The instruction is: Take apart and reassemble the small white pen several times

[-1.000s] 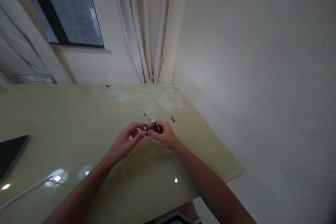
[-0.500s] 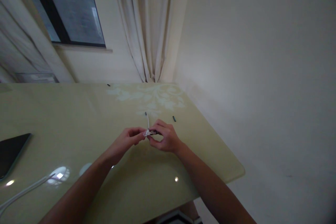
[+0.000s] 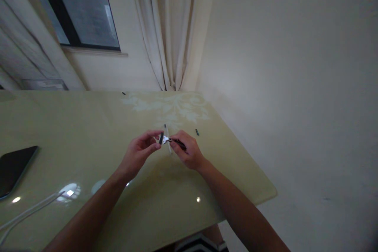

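Note:
My right hand (image 3: 189, 151) is closed round the dark handle of what looks like a razor (image 3: 180, 144), whose silver head (image 3: 165, 140) points left. Between the fingertips and thumb of my left hand (image 3: 138, 150) is a small dark rectangular piece (image 3: 161, 138), upright beside the silver head. Whether the two parts touch I cannot tell. Just behind them a thin white stick with a dark tip, like a toothbrush (image 3: 166, 130), lies on the table, partly hidden by the razor.
A small dark strip (image 3: 197, 132) lies to the right of my hands, and another dark bit (image 3: 123, 93) near the far edge. On the left are a black tablet or phone (image 3: 17, 169) and white cables (image 3: 29, 212). The glossy table (image 3: 236, 181) meets a wall on the right.
My hands have drawn slightly apart and risen a little. The dark rectangular piece now shows in my left fingers, and more of the dark handle shows in my right hand.

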Tool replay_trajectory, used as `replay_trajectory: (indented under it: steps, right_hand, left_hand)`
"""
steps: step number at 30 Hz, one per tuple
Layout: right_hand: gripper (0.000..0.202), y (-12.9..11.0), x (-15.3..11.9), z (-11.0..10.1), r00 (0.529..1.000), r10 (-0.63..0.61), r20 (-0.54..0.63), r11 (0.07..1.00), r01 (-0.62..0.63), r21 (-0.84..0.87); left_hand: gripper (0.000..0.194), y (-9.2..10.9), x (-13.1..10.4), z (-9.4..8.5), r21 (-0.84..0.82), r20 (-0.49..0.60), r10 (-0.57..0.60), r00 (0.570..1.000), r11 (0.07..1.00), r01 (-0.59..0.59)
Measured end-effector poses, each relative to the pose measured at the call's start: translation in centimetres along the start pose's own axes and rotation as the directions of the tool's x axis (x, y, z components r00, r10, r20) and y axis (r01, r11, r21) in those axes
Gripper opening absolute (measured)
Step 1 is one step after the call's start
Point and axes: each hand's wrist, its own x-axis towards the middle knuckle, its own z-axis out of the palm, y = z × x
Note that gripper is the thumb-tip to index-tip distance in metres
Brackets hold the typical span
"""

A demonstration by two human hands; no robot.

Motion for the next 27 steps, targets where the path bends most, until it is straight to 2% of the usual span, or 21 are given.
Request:
replay_trajectory:
  steps: [15,22,27]
  right_hand:
    - [0.018,-0.30,-0.01,-0.07,0.999,-0.025,-0.026,1.000,0.026,0.010]
    - [0.021,-0.22,-0.04,-0.04,1.000,-0.011,-0.004,1.000,0.011,0.009]
    - [0.024,-0.13,-0.14,0.02,1.000,-0.004,-0.008,1.000,0.005,0.028]
  left_hand:
    - [0.038,0.95,-0.20,0.33,0.014,-0.007,0.047,0.999,0.999,-0.047]
    - [0.036,0.84,-0.15,0.34,0.015,-0.006,0.118,0.993,0.993,-0.117]
    - [0.037,0.77,-0.26,0.13,0.059,0.004,0.114,0.994,0.992,-0.114]
